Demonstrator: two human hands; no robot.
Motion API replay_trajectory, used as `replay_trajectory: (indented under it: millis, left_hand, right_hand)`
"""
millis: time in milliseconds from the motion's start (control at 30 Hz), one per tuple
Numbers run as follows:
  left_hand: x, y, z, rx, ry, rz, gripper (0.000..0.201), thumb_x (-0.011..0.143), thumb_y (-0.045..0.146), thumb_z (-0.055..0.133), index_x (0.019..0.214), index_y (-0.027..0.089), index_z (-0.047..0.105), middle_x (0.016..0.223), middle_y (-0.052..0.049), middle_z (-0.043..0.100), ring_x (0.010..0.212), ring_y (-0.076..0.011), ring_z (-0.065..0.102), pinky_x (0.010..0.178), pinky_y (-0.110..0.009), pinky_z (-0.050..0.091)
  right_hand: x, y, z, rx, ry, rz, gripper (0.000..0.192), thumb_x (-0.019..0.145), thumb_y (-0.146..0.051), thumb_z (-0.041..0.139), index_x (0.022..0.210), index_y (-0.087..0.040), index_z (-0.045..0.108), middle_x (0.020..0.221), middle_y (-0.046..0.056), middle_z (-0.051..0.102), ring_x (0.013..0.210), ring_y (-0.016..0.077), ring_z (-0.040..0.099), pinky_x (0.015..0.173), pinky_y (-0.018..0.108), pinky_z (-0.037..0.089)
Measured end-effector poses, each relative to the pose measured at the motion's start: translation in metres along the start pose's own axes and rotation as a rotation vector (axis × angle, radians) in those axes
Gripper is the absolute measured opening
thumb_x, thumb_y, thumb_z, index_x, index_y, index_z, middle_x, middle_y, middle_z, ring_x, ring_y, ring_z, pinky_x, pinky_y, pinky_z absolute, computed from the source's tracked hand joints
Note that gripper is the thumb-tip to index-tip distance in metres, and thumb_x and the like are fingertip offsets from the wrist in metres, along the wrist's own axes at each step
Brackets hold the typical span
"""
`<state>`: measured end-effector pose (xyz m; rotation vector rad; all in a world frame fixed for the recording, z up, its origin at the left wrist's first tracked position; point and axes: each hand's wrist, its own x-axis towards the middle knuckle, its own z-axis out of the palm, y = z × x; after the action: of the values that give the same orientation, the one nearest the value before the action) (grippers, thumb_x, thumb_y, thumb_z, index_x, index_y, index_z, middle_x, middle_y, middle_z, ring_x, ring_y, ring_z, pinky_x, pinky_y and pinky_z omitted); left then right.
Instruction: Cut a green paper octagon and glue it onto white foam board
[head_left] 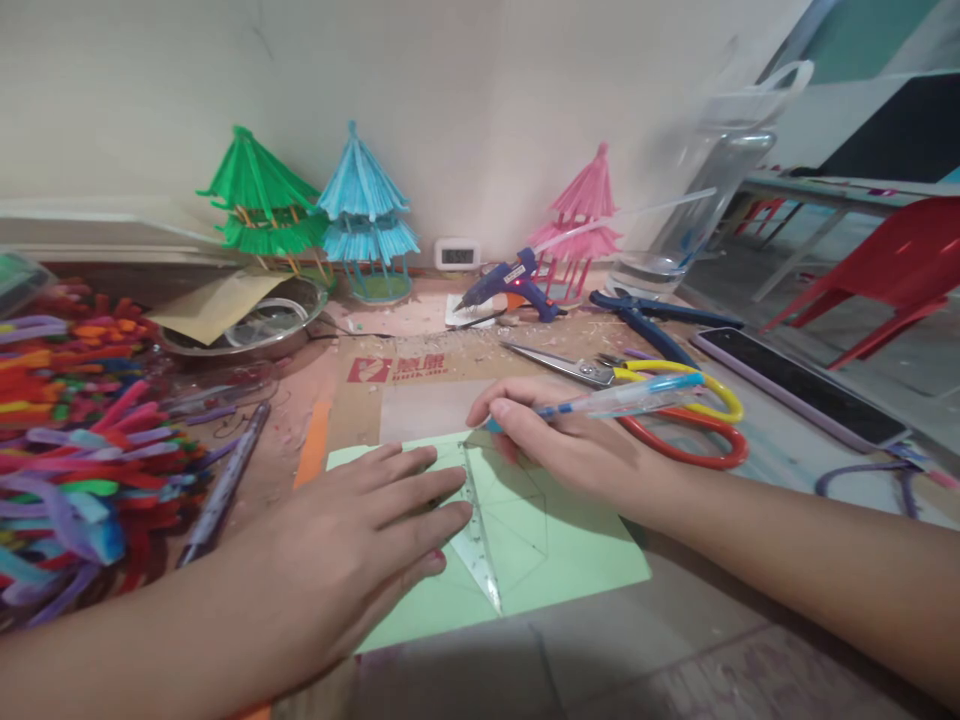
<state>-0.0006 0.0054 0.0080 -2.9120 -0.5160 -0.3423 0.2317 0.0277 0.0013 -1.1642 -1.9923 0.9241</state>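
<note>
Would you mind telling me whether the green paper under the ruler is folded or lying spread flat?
Spread flat: the green paper lies on the table, the left hand pressing the clear ruler onto it.

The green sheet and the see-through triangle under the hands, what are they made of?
The green sheet looks like thin matte paper or card: flat, pale, pencil lines showing on it. The triangle ruler looks like clear hard plastic: you see the green through it, with printed marks along its edge. The left hand presses it flat; the right hand holds a pen.
</note>
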Motion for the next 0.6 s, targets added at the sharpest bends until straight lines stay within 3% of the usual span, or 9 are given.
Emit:
replay_trajectory:
  millis: [333,600]
  left_hand:
    - [0.0006,0.0018,-0.0029,0.035,-0.008,-0.005,0.043,0.105,0.021,0.031,0.12,0.017,0.07,0.126,-0.007,0.07,0.112,-0.0279,0.07,0.092,-0.048,0.061]
    - [-0.0001,0.0012,-0.0028,0.031,-0.012,-0.006,0.04,0.105,0.022,0.033,0.12,0.018,0.07,0.125,-0.008,0.071,0.113,-0.0269,0.069,0.095,-0.046,0.06]
  right_hand:
    - [0.0012,0.0047,0.0016,-0.051,0.046,-0.066,0.023,0.093,-0.027,0.04,0.088,-0.02,0.06,0.062,-0.004,0.052,0.057,0.0129,0.048,0.057,0.026,0.036]
    - [0.002,0.0028,0.0015,-0.029,0.036,-0.013,0.023,0.093,-0.029,0.04,0.09,-0.02,0.061,0.062,-0.004,0.051,0.058,0.0133,0.049,0.058,0.026,0.037]
